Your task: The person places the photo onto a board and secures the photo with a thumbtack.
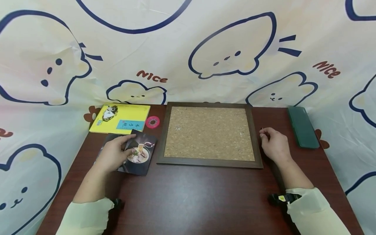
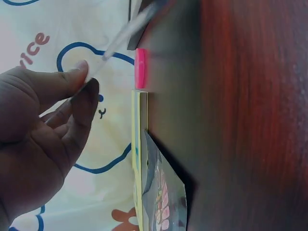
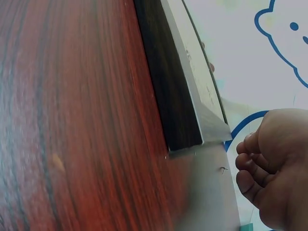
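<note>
The left hand (image 1: 113, 153) pinches a food card (image 1: 142, 156), the right hand (image 1: 275, 145) curls (contents unclear), backdrop (image 1: 176, 65) reading "Nice".

On my monitor, a table (image 1: 199, 195) carries a corkboard (image 1: 208, 135) at 12 o'clock and a green case (image 1: 303, 127) at 2. I see a book (image 1: 132, 112) and pink ring (image 1: 148, 122) near 10, a picture card (image 2: 166, 202) nearer 9.

The left hand (image 1: 112, 155) and its dark rectangular noodle-bowl card (image 1: 143, 166) partly hide a dark food-printed card (image 2: 166, 204); anything the right hand (image 1: 275, 145) pinches is too small to tell.
</note>
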Tool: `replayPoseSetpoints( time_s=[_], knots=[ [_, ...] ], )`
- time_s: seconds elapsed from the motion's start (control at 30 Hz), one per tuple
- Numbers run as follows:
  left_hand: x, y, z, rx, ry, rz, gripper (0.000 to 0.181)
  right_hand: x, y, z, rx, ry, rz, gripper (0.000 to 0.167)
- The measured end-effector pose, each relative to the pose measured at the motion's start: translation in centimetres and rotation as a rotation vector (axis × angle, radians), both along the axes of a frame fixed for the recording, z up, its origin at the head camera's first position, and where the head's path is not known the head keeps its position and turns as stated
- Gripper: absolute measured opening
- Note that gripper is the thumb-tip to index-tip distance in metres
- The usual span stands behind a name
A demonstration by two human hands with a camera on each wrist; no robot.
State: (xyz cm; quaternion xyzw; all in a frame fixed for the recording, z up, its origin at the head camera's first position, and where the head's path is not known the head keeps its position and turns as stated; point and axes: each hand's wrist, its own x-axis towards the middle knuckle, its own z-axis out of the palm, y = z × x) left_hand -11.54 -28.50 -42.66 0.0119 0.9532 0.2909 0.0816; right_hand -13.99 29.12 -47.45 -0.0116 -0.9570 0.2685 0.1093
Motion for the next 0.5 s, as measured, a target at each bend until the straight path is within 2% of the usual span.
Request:
replayPoseSetpoints(
  time_s=[0.23,0.5],
  knots=[
    [0.1,-0.1,0.3,0.026,0.038,0.016,0.062,-0.1,-0.7,0.1,-0.015,0.029,-0.003,0.019],
    [-0.2,0.9,0.3,0.086,0.063,0.019,0.060,-0.3,-1.8,0.3,-0.031,0.030,0.024,0.017]
  ],
)
